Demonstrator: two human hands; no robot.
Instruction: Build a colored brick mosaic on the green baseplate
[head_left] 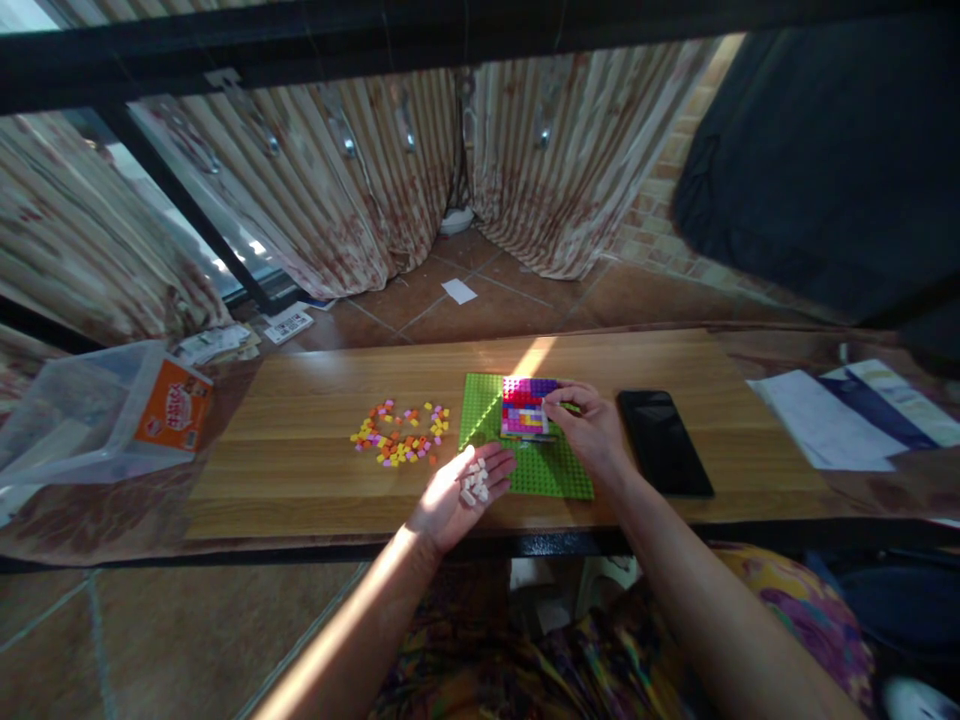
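Observation:
Palm up, my left hand (459, 497) carries a small pile of white building bricks (475, 482), its fingers stretched out. It is over the front left part of a green baseplate (480, 395). My right hand (589, 425) pinches what looks like a small white brick at the right side of a block structure (523, 408) on the baseplate. The top of this structure shows red, purple, pink, white and yellow bricks. Its right edge is partly hidden by my right fingertips. Left of the baseplate lie loose yellow, orange and pink bricks (405, 448).
All this lies on a low wooden table (300, 390). A black phone or tablet (664, 443) rests right of my right hand. Beyond the left end stands a clear plastic bin (90, 410) with an orange label. Papers (829, 420) lie to the right.

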